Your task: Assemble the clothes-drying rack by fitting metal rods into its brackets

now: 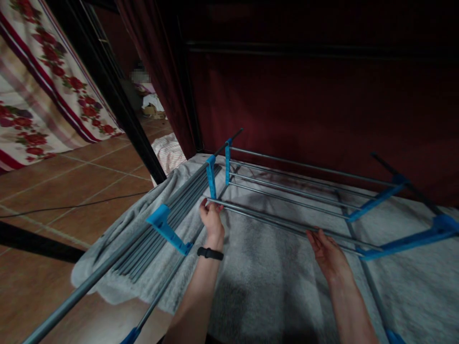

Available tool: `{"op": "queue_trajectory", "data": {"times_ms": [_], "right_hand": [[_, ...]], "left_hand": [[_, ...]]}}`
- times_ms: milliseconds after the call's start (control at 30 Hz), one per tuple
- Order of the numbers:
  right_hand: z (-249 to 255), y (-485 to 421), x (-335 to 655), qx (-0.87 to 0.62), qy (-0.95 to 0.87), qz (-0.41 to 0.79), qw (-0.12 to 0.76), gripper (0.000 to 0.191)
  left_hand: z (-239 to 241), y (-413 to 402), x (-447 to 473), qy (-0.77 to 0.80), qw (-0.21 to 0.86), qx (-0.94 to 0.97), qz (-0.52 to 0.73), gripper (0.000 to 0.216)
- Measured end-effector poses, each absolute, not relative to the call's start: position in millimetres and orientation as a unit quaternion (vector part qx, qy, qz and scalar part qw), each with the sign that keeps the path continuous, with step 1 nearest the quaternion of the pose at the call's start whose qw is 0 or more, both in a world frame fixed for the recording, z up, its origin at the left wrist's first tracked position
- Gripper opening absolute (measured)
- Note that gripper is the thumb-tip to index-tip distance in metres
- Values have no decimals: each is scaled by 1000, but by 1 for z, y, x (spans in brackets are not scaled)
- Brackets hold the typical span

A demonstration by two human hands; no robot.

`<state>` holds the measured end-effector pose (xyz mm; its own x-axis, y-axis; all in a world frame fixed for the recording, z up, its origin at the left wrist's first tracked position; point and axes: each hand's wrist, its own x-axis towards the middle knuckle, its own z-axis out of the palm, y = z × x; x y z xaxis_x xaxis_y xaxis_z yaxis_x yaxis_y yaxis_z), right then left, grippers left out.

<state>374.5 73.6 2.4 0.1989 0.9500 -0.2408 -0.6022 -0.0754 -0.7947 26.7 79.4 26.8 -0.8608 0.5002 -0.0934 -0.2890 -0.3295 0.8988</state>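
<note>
A folding clothes drying rack [287,191] with grey metal rods and blue plastic joints stands over a grey fleece blanket [258,267]. My left hand [211,220], with a black band on the wrist, pinches the left end of the nearest rod [272,220] beside a blue bracket [211,177]. My right hand [328,253] curls its fingers around the same rod further right. The rack's left wing [158,234] hangs folded down, its rods bunched together.
Terracotta floor tiles [71,191] lie to the left, crossed by a thin black cable [71,207]. A floral cloth [39,86] hangs at far left beside a black post [118,100]. A dark red curtain [322,105] backs the rack. A striped cloth [168,153] lies by the post.
</note>
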Motion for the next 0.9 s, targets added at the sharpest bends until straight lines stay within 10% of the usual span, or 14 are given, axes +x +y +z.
{"op": "queue_trajectory", "data": {"times_ms": [900], "right_hand": [[17, 69, 375, -422, -160, 582, 677, 16]], "left_hand": [[46, 87, 15, 481, 339, 76, 805, 44]]}}
